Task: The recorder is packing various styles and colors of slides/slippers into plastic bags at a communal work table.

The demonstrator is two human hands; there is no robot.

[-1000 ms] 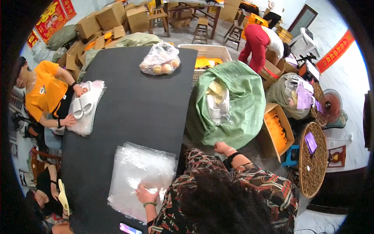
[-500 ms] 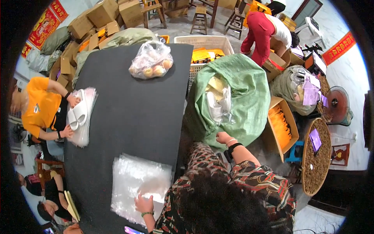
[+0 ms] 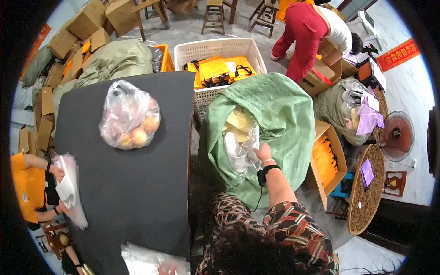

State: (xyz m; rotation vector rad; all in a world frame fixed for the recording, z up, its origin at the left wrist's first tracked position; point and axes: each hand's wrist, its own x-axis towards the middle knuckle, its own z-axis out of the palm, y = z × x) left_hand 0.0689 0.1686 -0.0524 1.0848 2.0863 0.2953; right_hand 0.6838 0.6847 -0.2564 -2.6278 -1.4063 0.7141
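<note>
My right hand (image 3: pixel 264 152) reaches into the open green woven sack (image 3: pixel 284 110), its fingers closed at the edge of a pair of white slippers (image 3: pixel 237 156) in clear plastic. Pale yellow bagged pieces (image 3: pixel 239 121) lie just beyond the slippers in the sack. At the bottom edge of the view my left hand (image 3: pixel 167 268) is mostly cut off and blurred, so its fingers cannot be made out. It is at the stack of clear plastic bags (image 3: pixel 142 259) on the dark table (image 3: pixel 137 192).
A clear bag of fruit (image 3: pixel 130 119) sits on the table. Beyond the sack stands a white crate (image 3: pixel 220 46) of orange bags. A carton (image 3: pixel 327 160) of orange items is at right. One co-worker (image 3: pixel 27 188) handles a white slipper and plastic at left; another (image 3: pixel 305 36) bends over cartons.
My right hand has moved from the sack's near edge forward to the slippers inside. My view has shifted, so the table, plastic bags and left hand sit lower in it.
</note>
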